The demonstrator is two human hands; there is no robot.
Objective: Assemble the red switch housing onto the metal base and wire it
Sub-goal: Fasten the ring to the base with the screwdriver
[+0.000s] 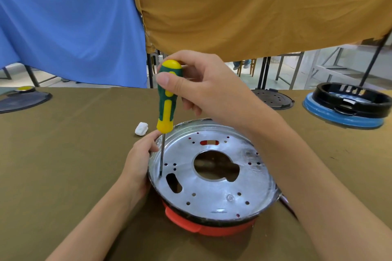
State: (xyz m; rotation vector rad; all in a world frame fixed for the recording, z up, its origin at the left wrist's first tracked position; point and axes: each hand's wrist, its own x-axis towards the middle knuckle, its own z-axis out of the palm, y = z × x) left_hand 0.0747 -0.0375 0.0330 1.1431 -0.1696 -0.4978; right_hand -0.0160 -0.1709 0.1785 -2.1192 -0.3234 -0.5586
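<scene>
Single head view, wide-angle, looking forward and down from above the table (63, 154). Close on the metal base (212, 186) at lower centre; both forearms enter from the bottom edge. Hanging cloths (233, 6) fill the top.

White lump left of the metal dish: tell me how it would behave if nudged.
The white lump looks small and foam-like, so probably very light. Its blocky shape suggests sliding or tumbling, not rolling. The cloth-covered table should stop it quickly.

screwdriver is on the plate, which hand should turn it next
Right. The right hand already grips the screwdriver handle, tip down at the metal base. The left hand steadies the shaft and rim.
</scene>
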